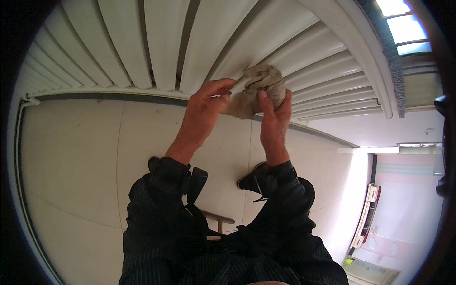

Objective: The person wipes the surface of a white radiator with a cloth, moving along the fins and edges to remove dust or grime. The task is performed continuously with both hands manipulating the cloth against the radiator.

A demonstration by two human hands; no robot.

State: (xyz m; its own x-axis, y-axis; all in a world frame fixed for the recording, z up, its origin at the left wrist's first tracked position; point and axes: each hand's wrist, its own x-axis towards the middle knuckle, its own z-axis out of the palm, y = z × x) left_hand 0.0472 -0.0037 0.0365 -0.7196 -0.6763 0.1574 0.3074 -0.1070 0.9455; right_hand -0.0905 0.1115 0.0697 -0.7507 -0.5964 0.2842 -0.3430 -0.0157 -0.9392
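Note:
A crumpled greyish-brown cloth (265,83) is bunched in my right hand (276,114), with the thumb pressed on its near side. Its thinner, loose flap (240,105) spreads left to my left hand (208,103). There the thumb and bent forefinger close at the flap's edge; the exact pinch is partly hidden. Both hands are just in front of the lower part of a white column radiator (217,39). A dark smudge (245,66) shows on the radiator beside the cloth.
Pale floor tiles (78,153) lie below, with a dark skirting strip (142,97) under the radiator. A small wooden stool (217,216) is between my legs, and my dark shoe (251,180) is on the floor. A pipe (31,100) runs at left; a window (406,30) is upper right.

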